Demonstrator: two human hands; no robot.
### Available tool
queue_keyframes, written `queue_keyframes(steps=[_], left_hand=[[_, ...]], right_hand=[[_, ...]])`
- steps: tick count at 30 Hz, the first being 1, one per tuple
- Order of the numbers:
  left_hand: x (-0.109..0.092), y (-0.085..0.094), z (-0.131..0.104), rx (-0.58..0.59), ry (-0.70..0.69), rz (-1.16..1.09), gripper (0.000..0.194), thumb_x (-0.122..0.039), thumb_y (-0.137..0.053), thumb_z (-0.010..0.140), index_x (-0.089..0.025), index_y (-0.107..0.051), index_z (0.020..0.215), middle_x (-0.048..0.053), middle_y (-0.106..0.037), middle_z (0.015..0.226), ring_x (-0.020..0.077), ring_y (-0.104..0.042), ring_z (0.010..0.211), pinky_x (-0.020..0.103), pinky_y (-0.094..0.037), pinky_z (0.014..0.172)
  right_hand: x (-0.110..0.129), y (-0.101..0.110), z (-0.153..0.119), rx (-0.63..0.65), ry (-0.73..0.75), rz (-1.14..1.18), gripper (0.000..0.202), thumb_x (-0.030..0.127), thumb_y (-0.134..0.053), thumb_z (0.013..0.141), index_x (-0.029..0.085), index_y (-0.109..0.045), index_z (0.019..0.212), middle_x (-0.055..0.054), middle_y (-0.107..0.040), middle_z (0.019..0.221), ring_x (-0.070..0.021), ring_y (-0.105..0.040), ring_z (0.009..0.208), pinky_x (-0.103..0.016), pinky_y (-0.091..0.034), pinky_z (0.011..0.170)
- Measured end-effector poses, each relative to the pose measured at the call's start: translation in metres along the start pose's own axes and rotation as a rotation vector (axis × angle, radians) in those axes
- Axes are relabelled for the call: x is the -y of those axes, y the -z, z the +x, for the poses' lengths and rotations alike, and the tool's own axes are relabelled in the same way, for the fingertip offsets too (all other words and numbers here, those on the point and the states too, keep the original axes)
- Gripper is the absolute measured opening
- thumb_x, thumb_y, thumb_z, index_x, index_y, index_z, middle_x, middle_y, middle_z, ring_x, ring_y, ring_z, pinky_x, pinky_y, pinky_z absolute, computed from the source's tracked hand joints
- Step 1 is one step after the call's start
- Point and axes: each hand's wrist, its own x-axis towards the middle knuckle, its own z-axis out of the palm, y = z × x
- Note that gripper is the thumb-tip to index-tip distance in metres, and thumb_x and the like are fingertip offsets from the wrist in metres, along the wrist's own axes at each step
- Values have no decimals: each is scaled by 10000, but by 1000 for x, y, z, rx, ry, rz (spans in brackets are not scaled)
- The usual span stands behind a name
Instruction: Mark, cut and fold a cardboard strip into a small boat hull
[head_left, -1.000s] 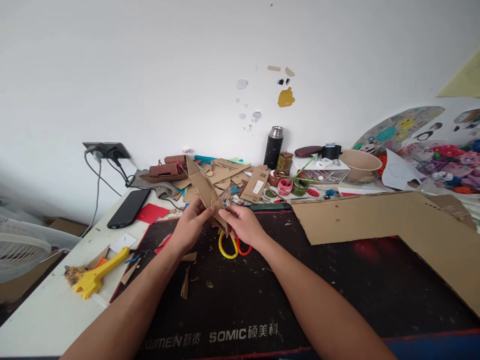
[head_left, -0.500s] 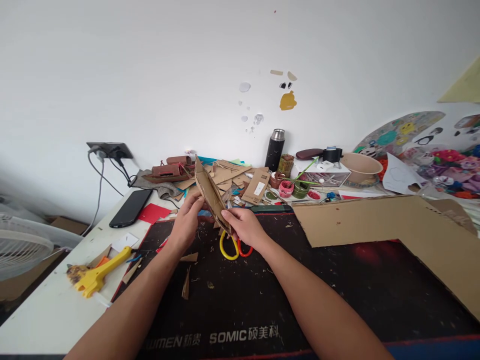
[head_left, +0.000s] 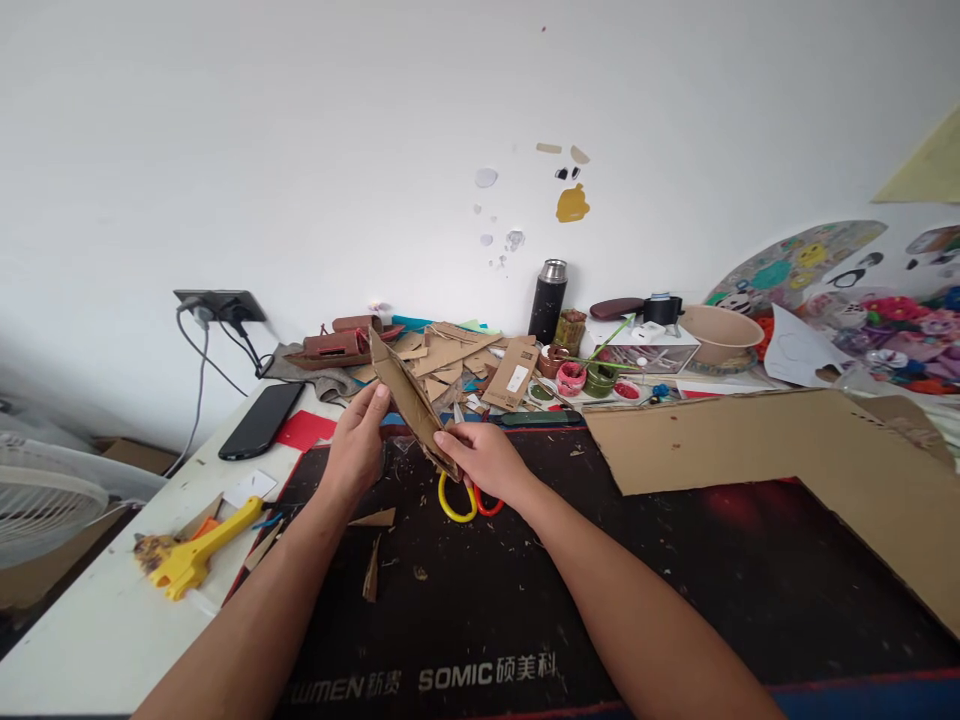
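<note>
Cardboard piece (head_left: 409, 395): one, folded, tilted above the black mat (head_left: 480, 590)
Right hand (head_left: 486, 460): closed, thumb and fingers pinching its lower end
Left hand (head_left: 356, 438): half curled beside its upper part; cannot tell if gripping
Scissors (head_left: 457, 517): one pair, near the right hand
Paint jars (head_left: 571, 379): three
Flask (head_left: 548, 303): one, upright
Phone (head_left: 262, 420): one
Glue gun (head_left: 206, 550): one
</note>
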Motion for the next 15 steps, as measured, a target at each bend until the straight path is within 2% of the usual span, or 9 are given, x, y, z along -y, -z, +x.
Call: queue_keyframes(steps=[4, 9, 15], left_hand=[[0, 2, 2, 5, 5, 40, 583, -685, -765, 838, -191, -728, 1145, 87, -721, 1123, 242, -669, 944, 296, -584, 638], [1, 7, 5, 19, 5, 99, 517, -665, -738, 871, -187, -720, 1068, 69, -744, 1015, 215, -685, 810, 307, -574, 660], [4, 9, 8, -18, -13, 96, 472, -632, -796, 803, -189, -691, 925, 44, -732, 867, 193, -655, 724, 315, -553, 691]], right_hand=[[2, 1, -1, 12, 4, -20, 328, 425, -589, 1096, 190, -728, 914, 28, -627, 587, -128, -577, 433, -241, -395, 474], [4, 1, -2, 11, 20, -55, 344, 426, -585, 1092, 188, -707, 875, 28, -619, 580, -130, -579, 444, -246, -400, 506], [3, 0, -3, -4, 53, -148, 397, 454, -591, 1076, 193, -718, 804, -2, -649, 592, -158, -593, 525, -269, -355, 545]])
